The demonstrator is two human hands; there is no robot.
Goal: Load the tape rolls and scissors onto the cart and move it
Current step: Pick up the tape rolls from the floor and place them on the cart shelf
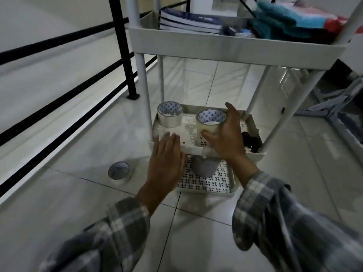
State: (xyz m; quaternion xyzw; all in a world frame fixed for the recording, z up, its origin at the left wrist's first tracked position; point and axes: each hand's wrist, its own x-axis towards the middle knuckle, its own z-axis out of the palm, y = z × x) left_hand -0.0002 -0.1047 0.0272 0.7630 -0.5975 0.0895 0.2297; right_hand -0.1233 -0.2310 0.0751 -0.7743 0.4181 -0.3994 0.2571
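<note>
A white tiered cart [216, 54] stands on the tiled floor. One clear tape roll [170, 114] stands at the back left of its middle tray [253, 124]. My right hand [225, 134] grips a second clear tape roll [210, 122] over that tray, with a loose strip of tape hanging from it. Over the tray's front rim, my left hand [167, 160] is flat with fingers together, holding nothing. A third tape roll [119, 172] lies on the floor to the left of the cart. No scissors are recognisable; a dark object [252, 141] lies at the tray's right end.
The top tray holds stacked books [188, 21] and folded cloths [290, 18]. A grey cup-like object [205, 166] stands on the patterned bottom tray [222, 183]. A black metal railing [121, 46] runs along the left. Folded metal frames [334, 103] lie on the floor at right.
</note>
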